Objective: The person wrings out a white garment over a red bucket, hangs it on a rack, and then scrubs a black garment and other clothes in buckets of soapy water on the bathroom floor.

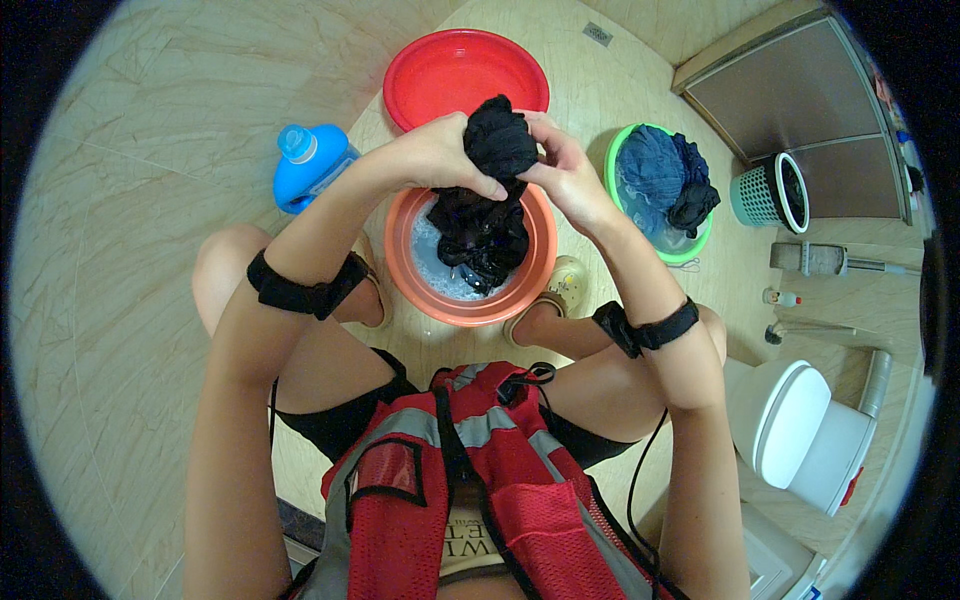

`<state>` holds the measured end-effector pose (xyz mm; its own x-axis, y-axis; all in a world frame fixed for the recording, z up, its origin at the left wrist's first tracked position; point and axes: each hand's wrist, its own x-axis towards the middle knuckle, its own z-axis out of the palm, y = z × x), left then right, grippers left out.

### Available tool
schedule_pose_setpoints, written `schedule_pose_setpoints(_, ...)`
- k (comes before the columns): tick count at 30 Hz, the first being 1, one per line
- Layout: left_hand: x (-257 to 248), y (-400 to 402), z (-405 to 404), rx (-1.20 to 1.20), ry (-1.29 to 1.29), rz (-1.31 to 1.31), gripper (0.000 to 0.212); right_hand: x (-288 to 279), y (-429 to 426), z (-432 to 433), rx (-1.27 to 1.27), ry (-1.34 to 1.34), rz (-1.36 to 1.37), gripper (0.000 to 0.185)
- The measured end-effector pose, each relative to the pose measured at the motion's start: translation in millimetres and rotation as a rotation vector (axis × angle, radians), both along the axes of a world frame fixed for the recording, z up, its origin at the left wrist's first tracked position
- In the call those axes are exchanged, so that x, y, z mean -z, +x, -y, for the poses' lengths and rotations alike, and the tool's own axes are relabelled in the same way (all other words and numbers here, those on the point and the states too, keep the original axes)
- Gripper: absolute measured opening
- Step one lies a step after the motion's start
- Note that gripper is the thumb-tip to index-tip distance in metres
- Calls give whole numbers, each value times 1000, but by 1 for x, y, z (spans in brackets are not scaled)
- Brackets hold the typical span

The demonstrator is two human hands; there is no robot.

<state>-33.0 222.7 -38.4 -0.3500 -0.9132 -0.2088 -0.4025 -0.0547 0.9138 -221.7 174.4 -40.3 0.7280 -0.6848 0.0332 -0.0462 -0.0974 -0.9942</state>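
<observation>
A bunched wet black garment (pixel 499 142) is held up between my two hands. Its lower folds hang down into an orange plastic basin (pixel 471 313) of sudsy water (pixel 431 262). My left hand (pixel 442 157) grips the bundle from its left side, thumb across the front. On the other side, my right hand (pixel 559 161) pinches the cloth between thumb and fingers. The basin stands on the floor between my feet. Part of the garment rests in the water, so its full shape is hidden.
Beyond the orange basin lies a red basin (pixel 465 71). At right, a green-rimmed basin (pixel 611 161) holds water and dark blue and black clothes (pixel 652 165). A blue detergent bottle (pixel 311 169) stands left. Farther right are a lattice waste bin (pixel 754 196), a toilet brush (pixel 776 331) and a toilet (pixel 787 427).
</observation>
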Motion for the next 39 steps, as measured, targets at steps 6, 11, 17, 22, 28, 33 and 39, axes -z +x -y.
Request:
schedule_pose_setpoints(6,-15,-13,-3,-166,359,-303,21,-6,-5,-1,81,100,-21,47)
schedule_pose_setpoints(11,-7,-9,-4,-167,585,-382,12,-20,5,-10,75,-1089,-66,86)
schedule_pose_setpoints(17,4,-36,-14,-117,701,-333,26,18,13,-25,-57,-1064,-71,73)
schedule_pose_setpoints(22,15,-31,-11,-173,710,-351,23,26,20,-22,14,-869,-56,58)
schedule_pose_setpoints(28,40,-27,-13,-31,484,-214,21,35,12,-18,8,-589,-189,44)
schedule_pose_setpoints(33,76,-28,-13,93,-277,311,36,42,14,-16,-54,-715,-522,34)
schedule_pose_setpoints(39,40,-45,-29,-49,-208,726,22,49,9,-17,-139,-692,-756,18)
